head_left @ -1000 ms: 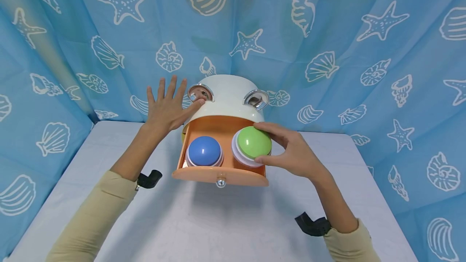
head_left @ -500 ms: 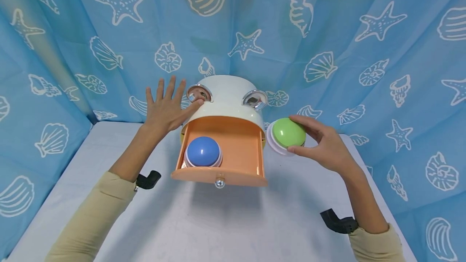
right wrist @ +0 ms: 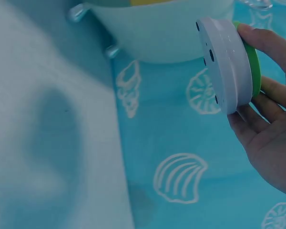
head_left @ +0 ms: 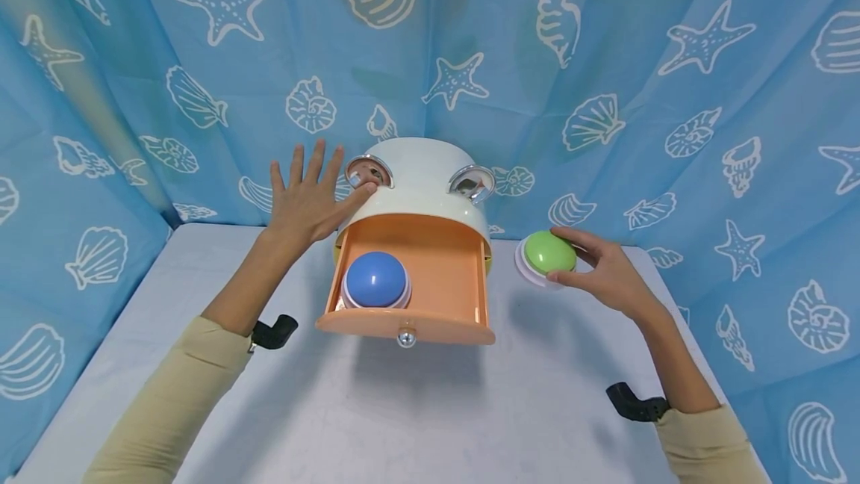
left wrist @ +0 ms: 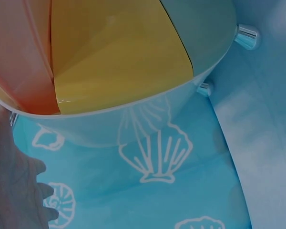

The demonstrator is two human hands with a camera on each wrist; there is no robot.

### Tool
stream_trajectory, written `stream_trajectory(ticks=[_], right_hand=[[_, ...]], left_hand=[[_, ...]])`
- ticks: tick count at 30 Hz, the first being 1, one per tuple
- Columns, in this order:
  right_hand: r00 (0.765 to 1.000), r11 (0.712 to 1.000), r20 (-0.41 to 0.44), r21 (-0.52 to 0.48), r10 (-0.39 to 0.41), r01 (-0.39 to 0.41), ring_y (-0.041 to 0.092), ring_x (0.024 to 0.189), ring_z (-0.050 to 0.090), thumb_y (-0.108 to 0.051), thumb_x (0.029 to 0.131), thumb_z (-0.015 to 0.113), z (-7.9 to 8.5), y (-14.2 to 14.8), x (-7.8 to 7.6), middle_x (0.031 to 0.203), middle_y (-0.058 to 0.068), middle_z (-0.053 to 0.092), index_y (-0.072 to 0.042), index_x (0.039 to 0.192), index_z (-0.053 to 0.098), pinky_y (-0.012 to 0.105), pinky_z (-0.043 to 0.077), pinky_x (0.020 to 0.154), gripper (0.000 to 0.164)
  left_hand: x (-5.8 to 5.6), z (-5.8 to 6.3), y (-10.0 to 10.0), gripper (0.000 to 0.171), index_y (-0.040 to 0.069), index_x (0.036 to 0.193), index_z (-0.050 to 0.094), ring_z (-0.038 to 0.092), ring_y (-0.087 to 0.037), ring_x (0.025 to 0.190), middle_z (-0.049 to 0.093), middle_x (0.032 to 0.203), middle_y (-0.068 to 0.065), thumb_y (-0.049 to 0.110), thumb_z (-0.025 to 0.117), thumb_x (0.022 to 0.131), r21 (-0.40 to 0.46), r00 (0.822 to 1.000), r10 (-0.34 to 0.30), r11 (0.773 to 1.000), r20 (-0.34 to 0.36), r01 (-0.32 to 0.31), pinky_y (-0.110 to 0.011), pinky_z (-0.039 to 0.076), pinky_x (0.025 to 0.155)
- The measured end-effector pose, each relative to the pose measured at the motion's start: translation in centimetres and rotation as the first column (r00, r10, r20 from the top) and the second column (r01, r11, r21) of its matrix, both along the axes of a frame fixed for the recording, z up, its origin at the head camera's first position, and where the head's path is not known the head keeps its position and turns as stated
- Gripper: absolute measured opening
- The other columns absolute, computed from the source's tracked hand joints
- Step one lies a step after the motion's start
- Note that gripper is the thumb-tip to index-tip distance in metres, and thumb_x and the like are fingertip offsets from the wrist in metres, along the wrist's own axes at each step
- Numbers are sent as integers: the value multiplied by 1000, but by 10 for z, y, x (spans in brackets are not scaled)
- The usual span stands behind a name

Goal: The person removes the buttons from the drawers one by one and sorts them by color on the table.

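At left, the left hand (head_left: 302, 204) has its fingers spread, thumb overlapping the left silver oval fitting (head_left: 368, 172) of the rounded, glossy white cabinet (head_left: 423, 170); whether it presses there cannot be told. If it pushed sideways, the cabinet could slide on its small metal feet. In the middle, the pulled-out orange drawer (head_left: 446, 275) juts toward the near side, its left part carrying the round blue-domed, white-based button (head_left: 376, 279); that overhanging weight might tip the cabinet nearward if someone bumped the drawer. At right, the right hand's (head_left: 605, 275) grip pinches the round green-domed, white-based button (head_left: 549, 252) by its edge, above the far right of the white tabletop (head_left: 430, 409). The smooth dome could slip from the fingertips, or land tilted because its base is slanted. Drifting farther, it could brush the blue shell-patterned curtain (head_left: 605, 36).
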State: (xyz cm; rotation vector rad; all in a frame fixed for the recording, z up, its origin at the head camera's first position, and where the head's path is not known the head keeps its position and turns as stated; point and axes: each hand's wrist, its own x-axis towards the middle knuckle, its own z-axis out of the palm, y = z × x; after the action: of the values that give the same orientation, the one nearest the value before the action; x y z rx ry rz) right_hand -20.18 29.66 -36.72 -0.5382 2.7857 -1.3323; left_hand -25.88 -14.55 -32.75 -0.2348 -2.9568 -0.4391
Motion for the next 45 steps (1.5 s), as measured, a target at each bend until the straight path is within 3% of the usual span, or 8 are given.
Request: stream_trajectory(ticks=[7, 11, 18, 27, 38, 45], right_hand=[[998, 1000, 63, 7, 7, -7, 40, 136, 42, -15, 86, 80, -22, 0, -12, 146, 23, 46, 4, 145, 47, 49, 35, 109, 71], [997, 1000, 77, 7, 1, -2, 43, 136, 40, -14, 86, 80, -35, 3, -21, 147, 26, 44, 6, 146, 45, 55, 33, 110, 72], [998, 997, 61, 80, -23, 18, 43, 135, 42, -17, 86, 81, -64, 7, -35, 145, 26, 46, 6, 144, 46, 55, 33, 109, 72], [991, 998, 128, 55, -37, 31, 45, 139, 36, -17, 87, 80, -92, 12, -47, 147, 28, 43, 8, 145, 43, 54, 31, 111, 73], [981, 993, 170, 82, -93, 80, 44, 141, 33, -15, 86, 79, -116, 18, -59, 150, 28, 40, 8, 147, 42, 52, 30, 113, 74], [978, 991, 181, 98, -104, 87, 45, 140, 34, -16, 86, 79, -124, 14, -59, 150, 28, 40, 8, 146, 43, 53, 31, 112, 74]], left_hand=[[0, 0, 0, 98, 15, 162, 11, -9, -40, 150, 0, 166, -14, 80, 28, 91, -3, 1000, 4, 1000, -4, -4, -66, -15, 110], [0, -1, 0, 98, 15, 162, 11, -10, -40, 149, 0, 166, -15, 80, 28, 91, -3, 1000, 6, 1000, 0, -6, -65, -16, 110], [1, -1, 0, 98, 15, 162, 12, -10, -40, 149, 0, 166, -14, 80, 28, 91, 2, 1000, 9, 1000, 0, -9, -66, -14, 110], [0, -1, 0, 98, 15, 162, 11, -9, -41, 149, 0, 166, -15, 81, 26, 90, -7, 1000, 10, 1000, -1, -10, -65, -15, 110], [0, -1, 1, 97, 15, 162, 11, -8, -41, 150, 0, 166, -15, 79, 28, 91, -17, 1000, 12, 1000, 0, -12, -65, -15, 110], [0, -1, 1, 97, 14, 162, 12, -6, -42, 150, 1, 166, -15, 79, 29, 91, -23, 1000, 13, 1000, -8, -13, -66, -13, 110]])
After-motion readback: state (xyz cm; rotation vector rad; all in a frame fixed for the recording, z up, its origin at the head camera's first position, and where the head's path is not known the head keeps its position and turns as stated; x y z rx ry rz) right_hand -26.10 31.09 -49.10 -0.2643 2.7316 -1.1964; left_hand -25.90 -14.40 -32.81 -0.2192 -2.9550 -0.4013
